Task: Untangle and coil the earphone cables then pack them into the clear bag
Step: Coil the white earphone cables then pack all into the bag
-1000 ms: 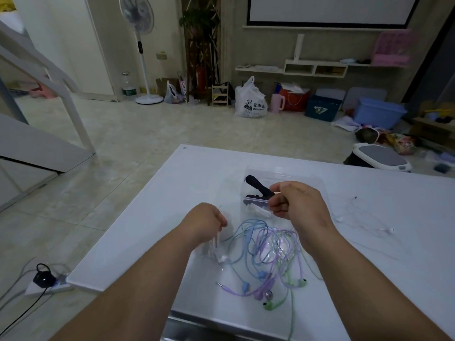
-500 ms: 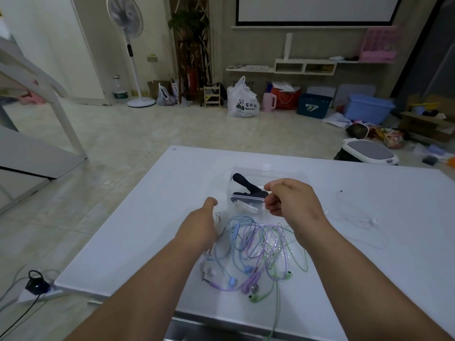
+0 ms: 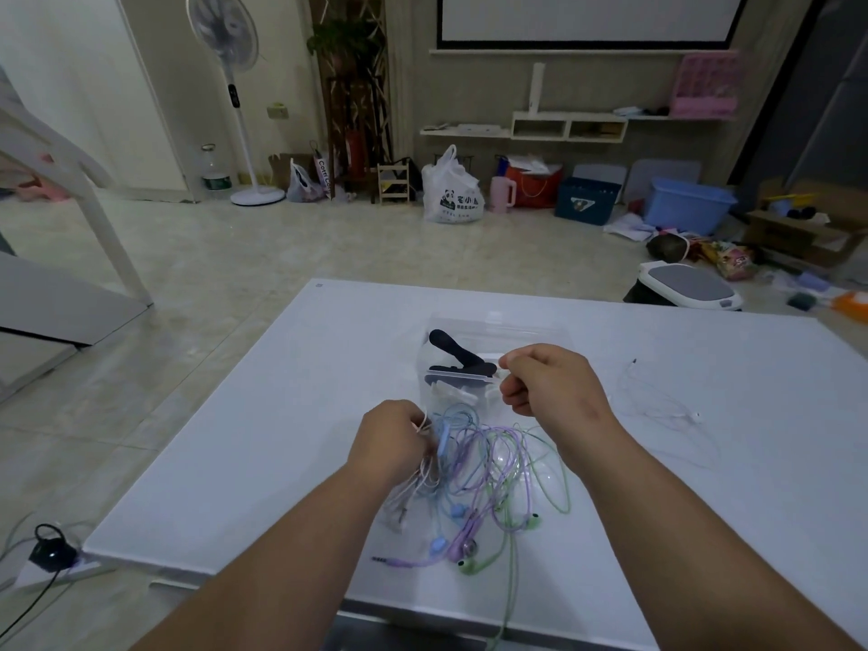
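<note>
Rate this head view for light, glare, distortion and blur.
Head view: dim, flat indoor light; mild sheen on the white table, no harsh glare; wide-angle lean in the fan pole; white earphone nearly lost against the tabletop; left hand slightly soft.

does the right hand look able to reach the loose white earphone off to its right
Probably yes: the white earphone lies alone on the table beside the right hand, nothing between them, though that hand's fingers are curled.

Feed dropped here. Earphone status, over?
Left hand grips white cable. Right hand pinches something white beside clear bag. Coloured cables tangled on table.
</note>
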A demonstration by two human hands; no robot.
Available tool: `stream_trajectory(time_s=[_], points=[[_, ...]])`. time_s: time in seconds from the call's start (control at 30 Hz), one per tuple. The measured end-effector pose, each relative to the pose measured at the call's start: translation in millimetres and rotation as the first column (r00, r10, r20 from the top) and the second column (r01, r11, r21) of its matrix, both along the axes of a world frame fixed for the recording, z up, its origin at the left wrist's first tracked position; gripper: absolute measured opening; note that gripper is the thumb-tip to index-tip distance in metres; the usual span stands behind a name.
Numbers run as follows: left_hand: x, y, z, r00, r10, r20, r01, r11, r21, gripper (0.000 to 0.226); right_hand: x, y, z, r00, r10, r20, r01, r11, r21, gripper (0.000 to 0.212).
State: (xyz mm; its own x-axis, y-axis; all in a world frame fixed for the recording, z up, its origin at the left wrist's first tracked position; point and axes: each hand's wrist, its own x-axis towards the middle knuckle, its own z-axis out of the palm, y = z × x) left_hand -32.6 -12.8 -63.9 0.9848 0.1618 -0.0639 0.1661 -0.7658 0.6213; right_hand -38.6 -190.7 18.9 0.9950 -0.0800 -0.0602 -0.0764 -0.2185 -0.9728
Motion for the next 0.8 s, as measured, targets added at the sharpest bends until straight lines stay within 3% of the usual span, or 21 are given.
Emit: stream_trajectory(time_s=[0.07, 0.17, 0.27, 0.37, 0.43, 0.5, 0.57, 0.8], points=[[1, -4, -3, 1.0, -0.017, 0.001, 0.017, 1.0, -0.013, 0.008, 0, -3, 0, 1.0, -0.003, -0.001, 0.003, 1.0, -0.002, 0.017], [1, -11, -4, 0.995, -0.094, -0.009, 0.094, 0.976, 0.197, 0.009, 0, -10, 0, 1.0, -0.015, -0.001, 0.015, 1.0, -0.011, 0.016], [-7, -22, -3, 0.979, -0.204, 0.024, 0.169, 0.869, 0.465, 0.017, 1, -18, -1, 1.0, -0.027, 0.008, 0.027, 0.999, -0.035, 0.015], [-9, -25, -6, 0.944, -0.329, 0.034, 0.251, 0.78, 0.574, 0.024, 2, -25, -3, 0.999, -0.035, 0.015, 0.036, 0.997, -0.063, 0.015], [-10, -25, -6, 0.95, -0.31, -0.044, 0.28, 0.776, 0.565, 0.021, 2, -28, -4, 0.999, -0.034, 0.018, 0.036, 0.996, -0.079, 0.016], [-8, -24, -5, 0.976, -0.202, -0.082, 0.216, 0.836, 0.505, 0.017, 2, -30, -5, 0.999, -0.033, 0.018, 0.034, 0.995, -0.09, 0.015], [-6, -22, -3, 0.987, -0.119, -0.112, 0.156, 0.885, 0.438, 0.033, 1, -31, -6, 0.999, -0.032, 0.018, 0.033, 0.995, -0.09, 0.014], [-2, -24, 3, 0.992, -0.027, -0.127, 0.04, 0.994, 0.101, 0.038, 2, -31, -6, 0.999, -0.025, 0.028, 0.027, 0.995, -0.093, 0.014]])
